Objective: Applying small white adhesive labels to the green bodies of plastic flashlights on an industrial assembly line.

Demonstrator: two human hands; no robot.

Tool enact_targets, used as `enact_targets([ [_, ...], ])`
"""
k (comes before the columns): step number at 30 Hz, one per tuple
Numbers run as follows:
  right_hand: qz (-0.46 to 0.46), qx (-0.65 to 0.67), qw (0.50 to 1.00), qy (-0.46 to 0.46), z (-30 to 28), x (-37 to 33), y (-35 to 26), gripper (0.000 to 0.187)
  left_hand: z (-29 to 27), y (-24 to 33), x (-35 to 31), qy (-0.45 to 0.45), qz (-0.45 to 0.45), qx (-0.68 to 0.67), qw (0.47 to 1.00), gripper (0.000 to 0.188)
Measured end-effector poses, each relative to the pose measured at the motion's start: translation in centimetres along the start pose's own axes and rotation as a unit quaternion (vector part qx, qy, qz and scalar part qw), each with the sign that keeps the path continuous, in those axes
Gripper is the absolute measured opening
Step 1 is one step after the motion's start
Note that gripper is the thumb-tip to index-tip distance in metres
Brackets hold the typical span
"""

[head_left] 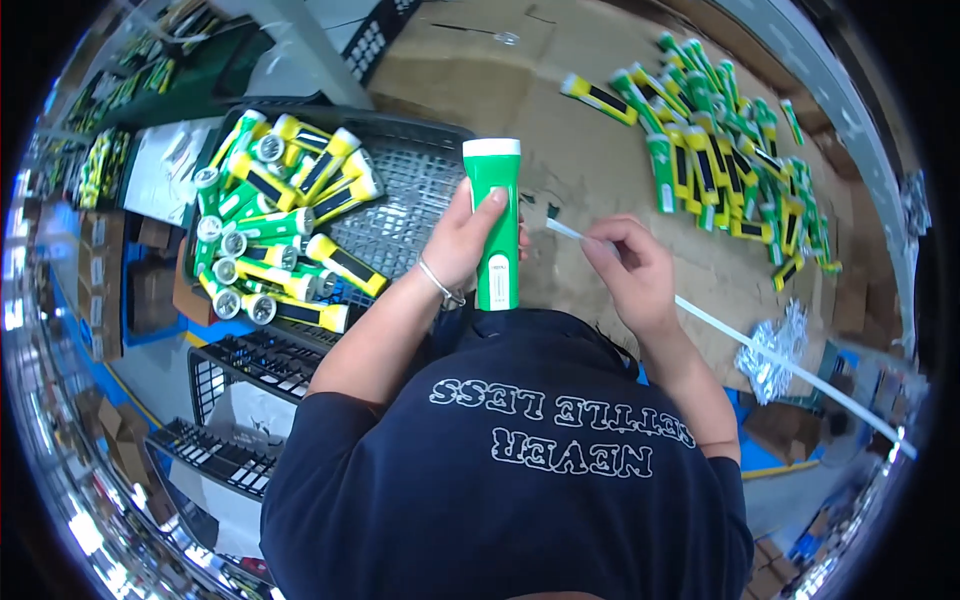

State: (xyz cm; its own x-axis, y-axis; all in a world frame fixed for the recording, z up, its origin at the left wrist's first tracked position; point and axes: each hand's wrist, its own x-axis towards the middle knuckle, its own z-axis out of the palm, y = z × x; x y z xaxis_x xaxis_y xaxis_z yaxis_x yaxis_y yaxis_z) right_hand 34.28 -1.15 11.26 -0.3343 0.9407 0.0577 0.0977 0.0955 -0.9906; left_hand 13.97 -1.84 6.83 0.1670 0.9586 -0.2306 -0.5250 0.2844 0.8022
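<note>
Upright in my left hand (468,235) is a green flashlight (494,235) with a white head at the top and a white label near its lower end. My thumb lies along its front and the fingers wrap round behind. To the right, my right hand (632,270) pinches a long thin white strip (780,357) between thumb and fingertips. One short end of the strip points toward the flashlight, without touching it. The rest passes behind my hand and trails down to the lower right.
A black crate (420,165) at left holds several green and yellow flashlights (262,182). A pile of similar flashlights (715,150) lies on the cardboard-covered table (470,80) at far right. Silvery-white strips (775,355) are bunched at the table's right. More black crates (215,455) stand lower left.
</note>
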Motion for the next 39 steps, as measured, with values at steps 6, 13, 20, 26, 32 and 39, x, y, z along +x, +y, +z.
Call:
enact_targets([
  [6,0.047,0.015,0.999,0.016,-2.0,-1.6,0.2,0.008,3.8,-1.3,0.1,-0.083,0.005,0.120,0.989,0.027],
  [13,0.042,0.050,0.998,-0.010,-3.3,-2.7,-0.2,0.008,5.8,-2.7,-0.2,-0.143,0.004,0.133,0.981,0.050],
  [20,0.096,0.096,0.991,-0.015,-3.6,-2.9,0.0,0.010,7.4,-2.8,-0.7,-0.112,-0.012,0.157,0.981,0.042],
  [26,0.102,0.027,0.994,0.030,-4.2,-3.8,0.2,0.044,7.2,-2.9,-0.3,-0.036,-0.005,0.119,0.992,0.037],
  [32,0.182,0.009,0.983,-0.002,-6.6,-3.3,0.7,0.027,6.4,-2.0,0.2,-0.016,-0.033,0.129,0.991,0.031],
  [39,-0.175,-0.390,0.904,0.028,-5.9,-3.8,-0.8,0.005,5.5,-3.5,2.0,-0.006,-0.032,0.153,0.988,0.027],
])
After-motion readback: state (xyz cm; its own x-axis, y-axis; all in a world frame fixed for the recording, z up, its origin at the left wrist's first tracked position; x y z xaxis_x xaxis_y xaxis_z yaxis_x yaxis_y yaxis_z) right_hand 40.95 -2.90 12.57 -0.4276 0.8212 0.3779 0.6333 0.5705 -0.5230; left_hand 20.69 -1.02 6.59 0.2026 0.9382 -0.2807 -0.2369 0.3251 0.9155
